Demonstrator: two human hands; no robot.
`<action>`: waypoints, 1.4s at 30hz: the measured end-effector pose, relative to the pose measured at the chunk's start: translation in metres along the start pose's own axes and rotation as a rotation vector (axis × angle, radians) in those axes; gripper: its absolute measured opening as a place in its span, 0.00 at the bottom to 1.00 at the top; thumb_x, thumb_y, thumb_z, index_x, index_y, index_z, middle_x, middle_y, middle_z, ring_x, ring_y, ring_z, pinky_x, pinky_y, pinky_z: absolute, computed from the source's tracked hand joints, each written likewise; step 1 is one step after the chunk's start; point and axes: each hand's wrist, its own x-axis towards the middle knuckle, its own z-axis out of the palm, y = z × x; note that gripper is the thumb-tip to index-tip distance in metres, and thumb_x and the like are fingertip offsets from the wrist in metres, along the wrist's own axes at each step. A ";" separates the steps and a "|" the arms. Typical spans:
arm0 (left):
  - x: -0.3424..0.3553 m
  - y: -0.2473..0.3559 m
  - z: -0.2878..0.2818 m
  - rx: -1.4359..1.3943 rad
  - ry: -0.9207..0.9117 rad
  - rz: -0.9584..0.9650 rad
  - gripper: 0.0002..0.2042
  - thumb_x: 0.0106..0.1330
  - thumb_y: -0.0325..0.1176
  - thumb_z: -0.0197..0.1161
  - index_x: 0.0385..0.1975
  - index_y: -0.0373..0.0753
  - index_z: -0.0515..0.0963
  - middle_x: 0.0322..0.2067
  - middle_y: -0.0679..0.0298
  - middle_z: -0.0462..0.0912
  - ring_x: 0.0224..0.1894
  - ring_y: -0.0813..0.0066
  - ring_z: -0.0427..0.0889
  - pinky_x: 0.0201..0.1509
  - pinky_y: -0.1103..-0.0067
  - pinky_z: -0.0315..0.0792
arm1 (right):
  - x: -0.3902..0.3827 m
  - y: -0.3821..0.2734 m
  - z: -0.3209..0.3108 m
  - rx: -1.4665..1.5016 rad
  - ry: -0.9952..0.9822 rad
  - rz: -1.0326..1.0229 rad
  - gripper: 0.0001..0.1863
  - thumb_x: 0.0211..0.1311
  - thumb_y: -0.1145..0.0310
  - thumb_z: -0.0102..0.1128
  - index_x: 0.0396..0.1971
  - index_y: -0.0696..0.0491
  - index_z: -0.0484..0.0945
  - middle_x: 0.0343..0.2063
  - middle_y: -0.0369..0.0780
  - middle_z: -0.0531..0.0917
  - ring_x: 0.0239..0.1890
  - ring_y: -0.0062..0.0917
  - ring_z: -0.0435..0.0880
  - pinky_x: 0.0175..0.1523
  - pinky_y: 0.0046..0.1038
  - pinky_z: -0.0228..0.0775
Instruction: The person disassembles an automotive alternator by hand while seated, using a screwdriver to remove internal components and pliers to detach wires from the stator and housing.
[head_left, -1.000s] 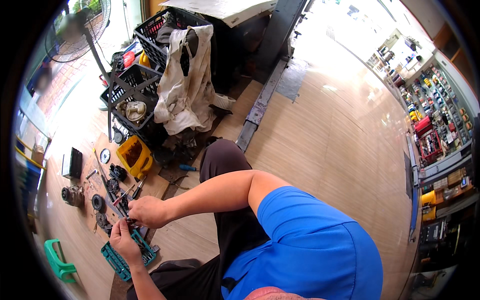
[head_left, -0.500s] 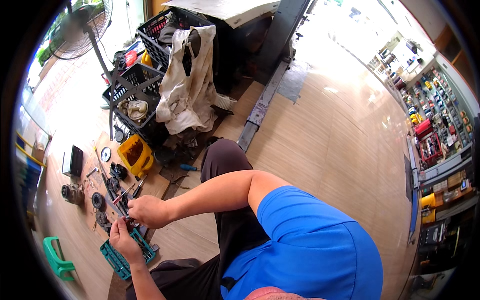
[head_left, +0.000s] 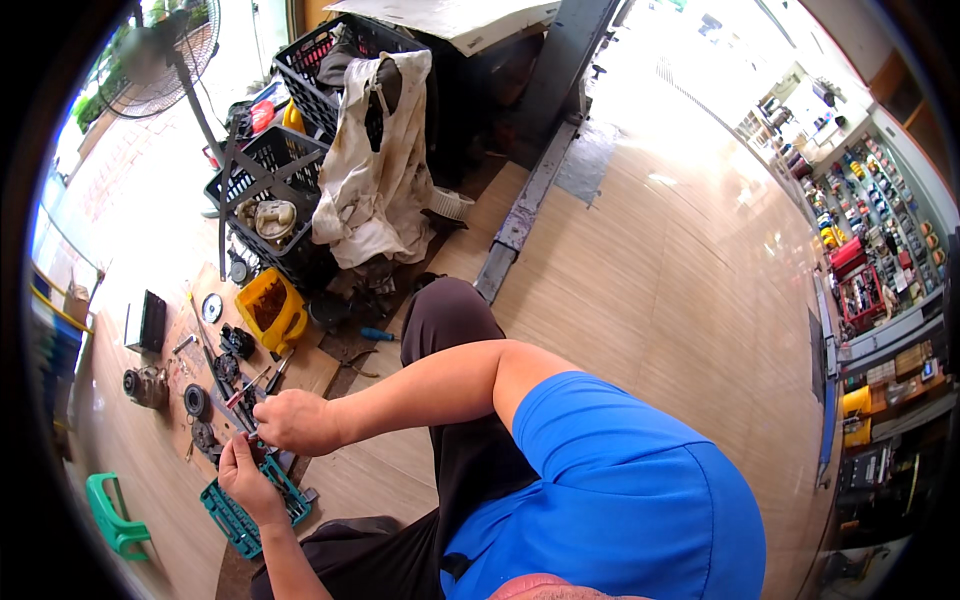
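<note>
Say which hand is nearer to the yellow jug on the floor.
Right. In the head view, the right hand is below the yellow jug; the left hand is lower and farther left, so more distant from it.

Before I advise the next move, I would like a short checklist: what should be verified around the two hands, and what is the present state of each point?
1. Left hand and right hand working close together: ok, fingertips nearly meeting.
2. What the fingertips hold: cannot tell, too small and partly covered.
3. Teal plastic tool case open within reach: ok, beside and partly behind the left hand.
4. Brown cardboard sheet free of clutter: not ok, loose parts and tools lie scattered on it.
5. Yellow plastic container apart from both hands: ok.
6. Green plastic stool apart from both hands: ok.
</note>
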 end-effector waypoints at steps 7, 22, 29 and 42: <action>0.002 -0.003 -0.003 0.042 -0.047 -0.016 0.13 0.73 0.38 0.57 0.34 0.33 0.80 0.25 0.72 0.78 0.26 0.87 0.71 0.31 0.87 0.66 | -0.002 0.000 0.002 -0.014 -0.045 0.012 0.07 0.52 0.68 0.56 0.21 0.55 0.77 0.28 0.43 0.77 0.32 0.36 0.81 0.35 0.36 0.75; 0.000 -0.003 -0.003 0.094 -0.008 0.032 0.13 0.73 0.37 0.56 0.33 0.34 0.80 0.24 0.73 0.78 0.26 0.87 0.69 0.31 0.87 0.64 | -0.002 0.005 0.007 0.072 -0.115 0.026 0.05 0.53 0.70 0.56 0.26 0.56 0.77 0.29 0.44 0.79 0.35 0.38 0.82 0.40 0.36 0.75; 0.001 -0.003 -0.003 0.089 -0.008 0.041 0.13 0.73 0.36 0.56 0.32 0.33 0.80 0.24 0.73 0.78 0.26 0.88 0.69 0.30 0.87 0.64 | 0.000 0.003 0.003 0.102 -0.199 0.046 0.06 0.52 0.72 0.56 0.28 0.60 0.77 0.29 0.48 0.82 0.36 0.41 0.84 0.42 0.37 0.77; -0.001 0.000 0.000 0.128 0.010 0.048 0.13 0.73 0.35 0.57 0.31 0.32 0.79 0.24 0.72 0.78 0.25 0.88 0.69 0.29 0.86 0.64 | -0.004 0.009 0.013 0.170 -0.157 0.039 0.06 0.52 0.72 0.59 0.29 0.58 0.75 0.30 0.46 0.80 0.37 0.41 0.82 0.43 0.38 0.75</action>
